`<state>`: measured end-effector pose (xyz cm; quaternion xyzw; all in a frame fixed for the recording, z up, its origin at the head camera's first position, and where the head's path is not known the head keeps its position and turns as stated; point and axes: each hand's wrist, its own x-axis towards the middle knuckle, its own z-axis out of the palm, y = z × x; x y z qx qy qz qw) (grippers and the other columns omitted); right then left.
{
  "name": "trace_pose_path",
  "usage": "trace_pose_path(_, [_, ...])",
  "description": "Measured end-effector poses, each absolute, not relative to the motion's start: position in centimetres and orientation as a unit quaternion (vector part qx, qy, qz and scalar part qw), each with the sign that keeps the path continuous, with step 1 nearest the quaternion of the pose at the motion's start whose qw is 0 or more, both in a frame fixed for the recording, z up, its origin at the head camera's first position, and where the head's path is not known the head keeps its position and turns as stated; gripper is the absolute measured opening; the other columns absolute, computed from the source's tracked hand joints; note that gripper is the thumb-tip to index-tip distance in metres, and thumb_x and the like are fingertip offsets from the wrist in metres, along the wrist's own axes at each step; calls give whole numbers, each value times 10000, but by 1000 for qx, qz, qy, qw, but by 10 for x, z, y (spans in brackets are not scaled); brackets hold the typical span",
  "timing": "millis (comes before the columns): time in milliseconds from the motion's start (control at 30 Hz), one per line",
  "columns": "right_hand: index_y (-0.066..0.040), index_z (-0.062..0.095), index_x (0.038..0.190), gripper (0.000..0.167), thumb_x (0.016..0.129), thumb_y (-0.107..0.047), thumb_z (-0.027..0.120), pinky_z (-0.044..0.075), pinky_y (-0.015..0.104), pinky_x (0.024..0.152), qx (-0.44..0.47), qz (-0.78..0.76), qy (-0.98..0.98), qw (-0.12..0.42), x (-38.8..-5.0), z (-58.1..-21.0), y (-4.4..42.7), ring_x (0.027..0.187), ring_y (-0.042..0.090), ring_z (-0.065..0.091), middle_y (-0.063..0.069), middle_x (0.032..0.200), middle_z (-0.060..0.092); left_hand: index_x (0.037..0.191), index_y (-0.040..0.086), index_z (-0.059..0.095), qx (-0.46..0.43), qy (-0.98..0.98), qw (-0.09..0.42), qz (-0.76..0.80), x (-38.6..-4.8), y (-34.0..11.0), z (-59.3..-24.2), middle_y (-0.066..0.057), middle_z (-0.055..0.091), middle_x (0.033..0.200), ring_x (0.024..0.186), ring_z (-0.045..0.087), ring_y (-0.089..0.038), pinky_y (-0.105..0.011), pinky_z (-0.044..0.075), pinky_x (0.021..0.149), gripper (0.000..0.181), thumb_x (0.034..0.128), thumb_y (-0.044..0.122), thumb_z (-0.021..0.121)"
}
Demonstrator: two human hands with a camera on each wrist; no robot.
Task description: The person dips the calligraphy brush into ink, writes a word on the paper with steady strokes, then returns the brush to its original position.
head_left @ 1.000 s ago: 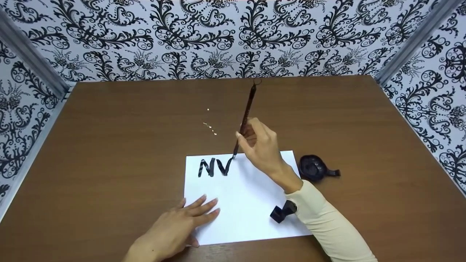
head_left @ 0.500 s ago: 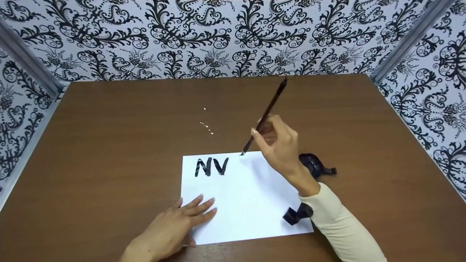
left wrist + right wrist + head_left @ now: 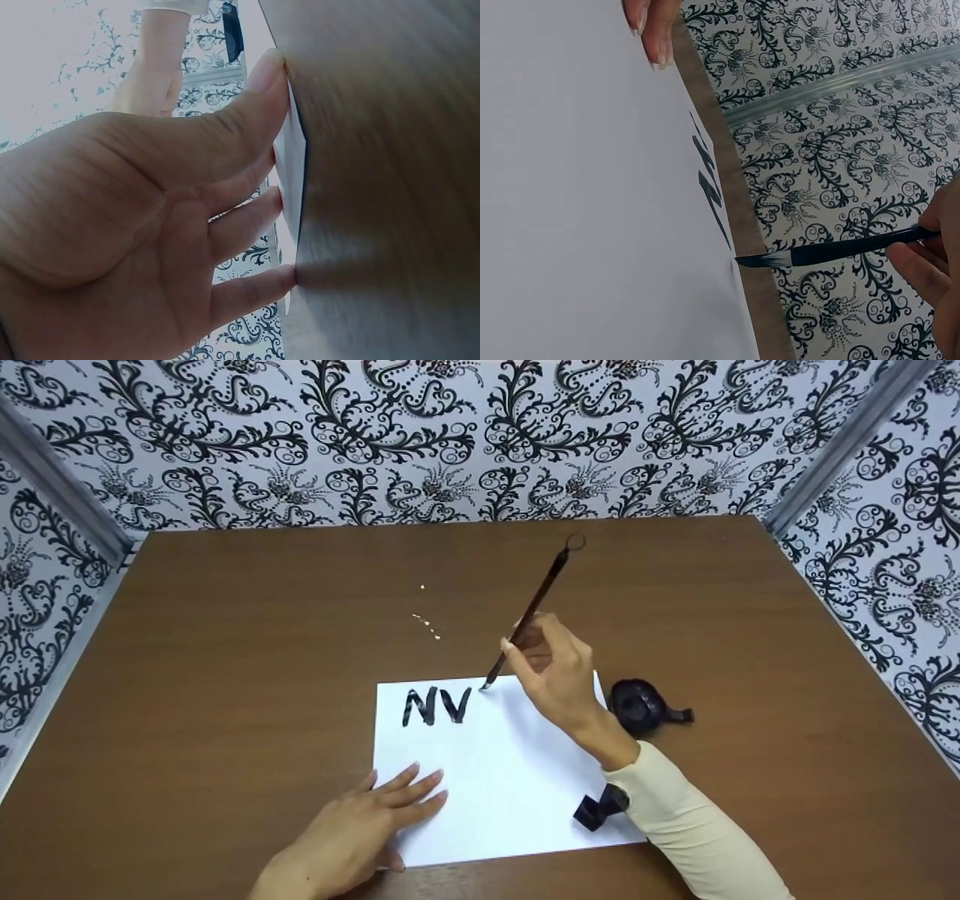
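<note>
The left hand [image 3: 352,829] lies with its fingers spread and fairly straight, fingertips on the left side of a white paper sheet [image 3: 510,802], the thumb at its near edge. Beyond those fingertips stand the black painted letters N [image 3: 420,708] and V [image 3: 457,718]. Just right of the V, at the sheet's far edge, is the tip of a dark calligraphy brush [image 3: 533,604]; whether it touches the paper is hard to tell. The bristles point down, leftward and toward the person; the long axis slants up from there, away and to the right, ending in a thin loop. The right hand [image 3: 559,679] pinches the brush low on the handle between thumb and fingers: the bristles project below the fingertips, most of the shaft rises above them. Right of these fingers, a black ink dish [image 3: 637,706] points its stubby handle to the right.
</note>
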<state>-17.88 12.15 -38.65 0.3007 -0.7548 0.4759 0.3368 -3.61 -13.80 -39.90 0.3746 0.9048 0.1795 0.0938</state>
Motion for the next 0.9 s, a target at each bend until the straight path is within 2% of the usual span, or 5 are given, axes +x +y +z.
trace_pose_path(100, [-5,586,947,175,820,-2,706,553,239,559,301,478,-752,341,-180,-388,121,686,179,671,68,808,640,1435,168,458,373,903,101,189,-36,-139,-399,7,346,1516,1377,321,-267,-609,343,997,750,747,226,753])
trace_pose_path(433, [1,589,949,175,824,-10,710,556,236,579,301,478,-750,344,-182,-391,121,702,175,675,66,820,646,1438,173,451,368,902,109,198,-36,-139,-399,11,337,1521,1383,308,-265,-619,336,996,731,767,279,721])
trace_pose_path(667, [1,591,940,177,818,-16,718,559,254,572,298,478,-754,338,-182,-392,120,681,183,676,73,800,641,1439,178,452,368,904,109,190,-36,-139,-399,17,335,1522,1384,306,-260,-612,344,995,746,757,184,756])
trace_pose_path(900, [2,590,934,169,822,-26,714,556,256,562,300,471,-761,332,-182,-392,119,681,180,677,70,802,640,1437,171,454,367,904,105,192,-36,-139,-399,13,336,1522,1386,303,-259,-609,336,1001,729,769,209,742])
